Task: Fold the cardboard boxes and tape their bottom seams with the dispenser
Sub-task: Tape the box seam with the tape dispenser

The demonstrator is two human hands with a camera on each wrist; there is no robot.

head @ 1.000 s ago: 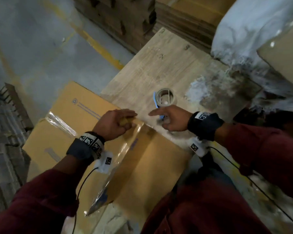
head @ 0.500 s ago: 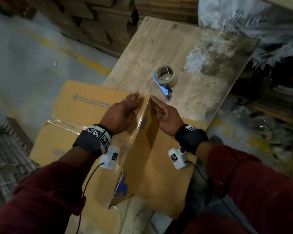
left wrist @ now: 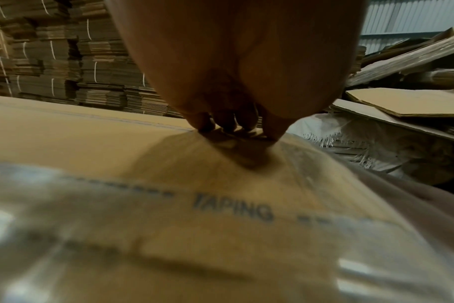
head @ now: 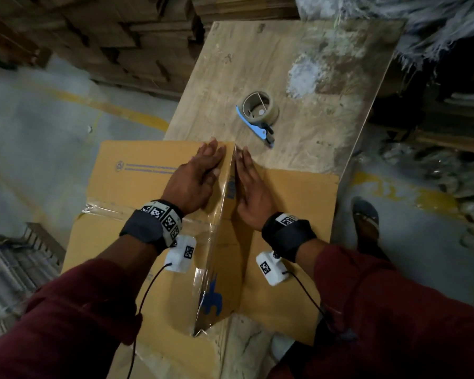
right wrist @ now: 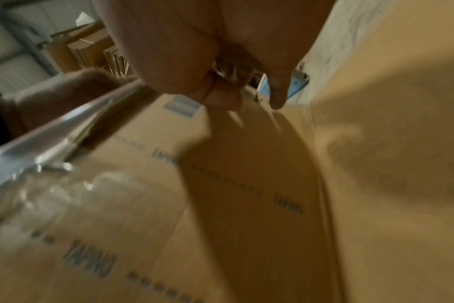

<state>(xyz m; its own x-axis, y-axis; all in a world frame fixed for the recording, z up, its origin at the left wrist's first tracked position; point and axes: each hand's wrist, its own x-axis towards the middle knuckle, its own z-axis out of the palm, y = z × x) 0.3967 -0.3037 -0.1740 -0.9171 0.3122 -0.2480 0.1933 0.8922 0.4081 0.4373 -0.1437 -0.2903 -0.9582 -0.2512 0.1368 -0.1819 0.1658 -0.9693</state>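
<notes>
The cardboard box [head: 137, 181], tan and flat-sided with a raised ridge along its middle, is now lying squarely under both hands, whereas a second ago the right hand was reaching off toward the tape dispenser [head: 257, 116] and the left hand was curled on the tape. The left hand [head: 195, 181] is pressing flat, fingers straight, on the left slope of the ridge; the right hand [head: 251, 187] is pressing flat on the right slope, fingers extended, neither grasping anything. Glossy clear tape [head: 211, 258] is running between the wrists along the ridge, over blue print. The dispenser, a brown roll with a blue blade arm, is sitting just beyond the fingertips on the worn, pale-stained wooden board [head: 326, 132]. Stacked flat cardboard [head: 137, 45] is lying farther off, beyond the left hand.
</notes>
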